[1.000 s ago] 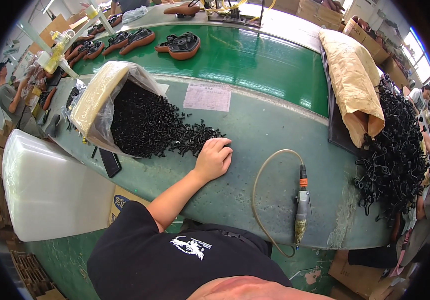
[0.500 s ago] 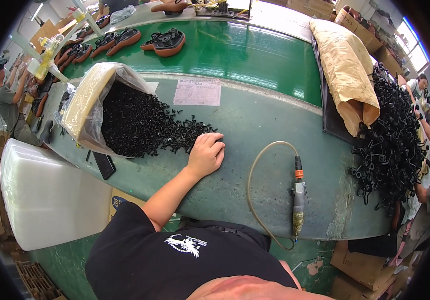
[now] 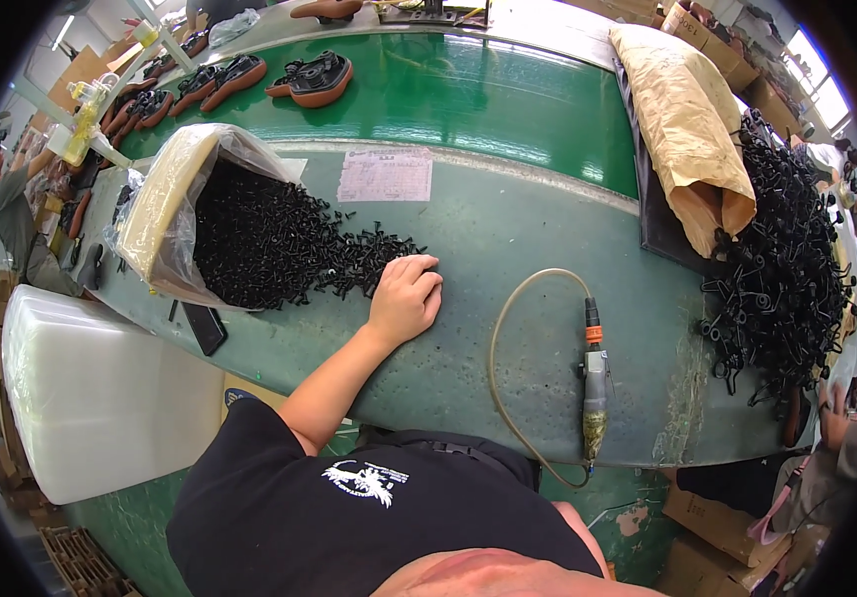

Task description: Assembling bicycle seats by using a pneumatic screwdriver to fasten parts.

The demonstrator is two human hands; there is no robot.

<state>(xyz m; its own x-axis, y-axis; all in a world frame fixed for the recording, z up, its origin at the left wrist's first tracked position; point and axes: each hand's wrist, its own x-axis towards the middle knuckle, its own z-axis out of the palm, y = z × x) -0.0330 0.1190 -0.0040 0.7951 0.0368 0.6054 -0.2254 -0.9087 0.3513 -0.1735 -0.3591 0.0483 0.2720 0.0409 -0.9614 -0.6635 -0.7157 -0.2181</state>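
Observation:
My left hand (image 3: 406,297) rests on the green worktop with its fingers curled together at the right end of a trail of small black screws (image 3: 369,257). Whatever its fingertips hold, if anything, is hidden under the hand. The trail runs from a big heap of screws (image 3: 254,234) spilling out of a tipped cream tub (image 3: 150,214) with a clear plastic liner. To the right of the hand, a grey power screwdriver (image 3: 597,383) with an orange band lies on the worktop, its looped cable (image 3: 494,358) beside it. My right hand is outside the picture.
Beyond the worktop runs a green conveyor belt (image 3: 478,99) carrying brown-and-black bike saddles (image 3: 314,80). A paper sack (image 3: 682,119) and a heap of black bent parts (image 3: 777,269) occupy the right. A phone (image 3: 207,328), a printed sheet (image 3: 385,174) and white foam sheets (image 3: 100,398) are also around.
The view has shifted slightly. My left hand keeps its curled pose at the edge of the screws. The co-worker at the far left has moved a little.

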